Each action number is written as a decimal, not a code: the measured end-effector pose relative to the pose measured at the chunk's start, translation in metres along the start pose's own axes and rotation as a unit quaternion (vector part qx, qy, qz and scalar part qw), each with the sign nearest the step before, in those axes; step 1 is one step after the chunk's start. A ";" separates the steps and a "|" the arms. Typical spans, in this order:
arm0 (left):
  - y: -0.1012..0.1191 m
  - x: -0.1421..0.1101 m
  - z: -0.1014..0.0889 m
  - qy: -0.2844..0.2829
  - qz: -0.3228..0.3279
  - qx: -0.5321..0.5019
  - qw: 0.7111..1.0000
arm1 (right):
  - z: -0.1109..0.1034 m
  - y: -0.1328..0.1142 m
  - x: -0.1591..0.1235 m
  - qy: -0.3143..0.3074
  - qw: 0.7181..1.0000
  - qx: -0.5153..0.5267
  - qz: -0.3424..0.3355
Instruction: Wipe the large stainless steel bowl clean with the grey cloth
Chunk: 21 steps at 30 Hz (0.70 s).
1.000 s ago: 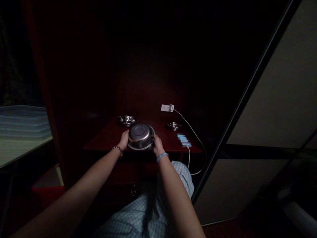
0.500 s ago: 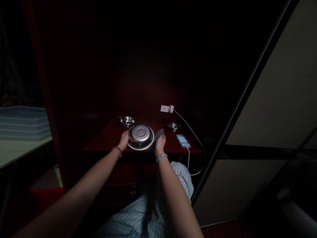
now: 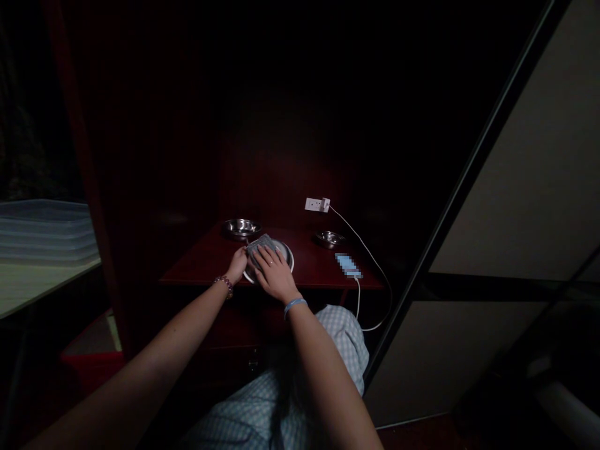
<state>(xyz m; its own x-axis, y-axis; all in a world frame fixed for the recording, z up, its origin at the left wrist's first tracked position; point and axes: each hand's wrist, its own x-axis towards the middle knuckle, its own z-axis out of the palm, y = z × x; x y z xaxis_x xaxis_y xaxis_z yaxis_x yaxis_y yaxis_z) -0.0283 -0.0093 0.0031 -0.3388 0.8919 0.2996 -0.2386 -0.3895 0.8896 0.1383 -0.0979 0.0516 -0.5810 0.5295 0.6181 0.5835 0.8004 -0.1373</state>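
My left hand (image 3: 238,265) grips the left rim of a steel basin (image 3: 287,253), which is bottom up at the front of the dark red shelf (image 3: 309,270). On top of the basin, a grey cloth (image 3: 260,242) lies under my right hand (image 3: 275,270). That hand holds the cloth pressed to the metal, its fingers stretched out over it. The hand and cloth hide most of the basin's upturned base. A steel bowl (image 3: 241,229) stands behind the basin to the left, and a smaller steel bowl (image 3: 330,239) to the right.
A blurred-out phone (image 3: 348,265) lies at the shelf's right, its white cable (image 3: 370,250) running to a wall socket (image 3: 313,204). Stacked clear plastic lids or trays (image 3: 44,232) stand on a pale table at left. A red bin (image 3: 89,362) sits below.
My right hand has moved left with the cloth, from beside the basin's right rim onto its upturned base. My left hand keeps its hold on the rim.
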 end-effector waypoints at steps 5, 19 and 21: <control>0.002 -0.004 0.003 0.007 -0.009 0.016 1.000 | 0.001 -0.003 -0.002 -0.020 0.999 -0.026 -0.004; 0.001 -0.006 0.004 -0.071 -0.042 0.026 0.996 | 0.001 0.002 0.004 0.013 0.999 -0.005 0.041; 0.000 -0.005 0.004 -0.086 -0.027 0.026 0.996 | 0.002 0.004 0.004 0.026 0.998 -0.007 0.063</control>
<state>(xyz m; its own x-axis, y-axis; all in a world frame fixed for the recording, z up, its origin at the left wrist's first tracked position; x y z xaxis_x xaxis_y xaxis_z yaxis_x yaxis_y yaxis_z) -0.0227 -0.0125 0.0031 -0.1647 0.9388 0.3024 -0.2021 -0.3322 0.9213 0.1369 -0.0921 0.0523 -0.4722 0.6107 0.6356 0.6588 0.7236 -0.2058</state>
